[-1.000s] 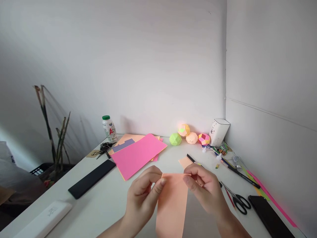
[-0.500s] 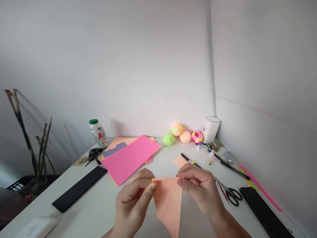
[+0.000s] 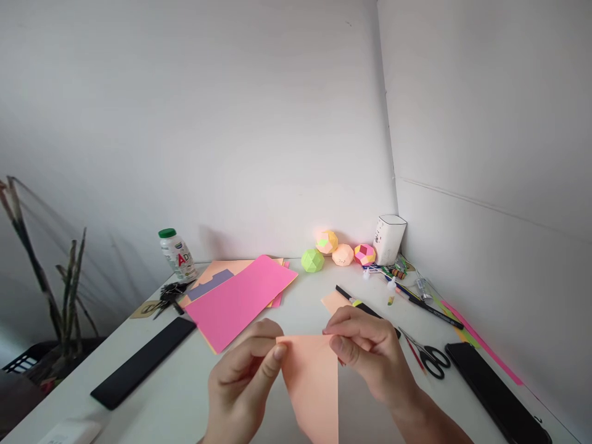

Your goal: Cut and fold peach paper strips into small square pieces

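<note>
I hold a peach paper strip (image 3: 312,382) up in front of me over the white table (image 3: 185,394). My left hand (image 3: 243,376) pinches its top left corner between thumb and forefinger. My right hand (image 3: 370,354) pinches the top right corner the same way. The strip hangs down from both pinches and narrows toward the bottom edge of the view. A small peach paper piece (image 3: 333,300) lies on the table just beyond my right hand.
A pink sheet (image 3: 238,299) tops a paper stack at centre left. Nearby are a black ruler (image 3: 143,362), keys (image 3: 167,295) and a bottle (image 3: 176,254). Paper balls (image 3: 342,254) and a white box (image 3: 389,238) sit at the back. Scissors (image 3: 428,356), pens (image 3: 428,306) and a phone (image 3: 497,394) lie right.
The view has swung to the right, so table items sit further left in frame. The strip's lower part has changed from a straight band to a skewed, tapering shape between my pinches.
</note>
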The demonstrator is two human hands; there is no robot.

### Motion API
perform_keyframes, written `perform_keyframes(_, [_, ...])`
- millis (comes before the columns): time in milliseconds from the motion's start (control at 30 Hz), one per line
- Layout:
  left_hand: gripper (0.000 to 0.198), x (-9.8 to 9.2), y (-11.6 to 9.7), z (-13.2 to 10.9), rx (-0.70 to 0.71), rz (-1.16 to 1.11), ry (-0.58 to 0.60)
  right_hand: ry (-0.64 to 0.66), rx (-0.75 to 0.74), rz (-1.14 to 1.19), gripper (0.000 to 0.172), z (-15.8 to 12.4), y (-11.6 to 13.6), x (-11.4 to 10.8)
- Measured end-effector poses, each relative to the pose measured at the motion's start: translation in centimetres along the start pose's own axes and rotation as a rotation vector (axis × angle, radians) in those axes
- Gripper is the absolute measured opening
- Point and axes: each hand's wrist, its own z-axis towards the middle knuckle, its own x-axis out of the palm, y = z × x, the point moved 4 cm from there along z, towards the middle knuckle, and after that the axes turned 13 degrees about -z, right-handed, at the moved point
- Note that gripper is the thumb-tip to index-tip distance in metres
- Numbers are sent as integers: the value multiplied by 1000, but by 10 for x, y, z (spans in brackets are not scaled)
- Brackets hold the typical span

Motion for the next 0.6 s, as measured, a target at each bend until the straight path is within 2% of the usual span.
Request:
perform_keyframes(267, [26, 2, 0, 0, -62, -83, -19, 8, 40, 21, 12, 1, -2, 1])
perform_keyframes(600, [24, 2, -1, -2, -66, -63, -2, 20, 221, 124, 8, 2, -14, 0])
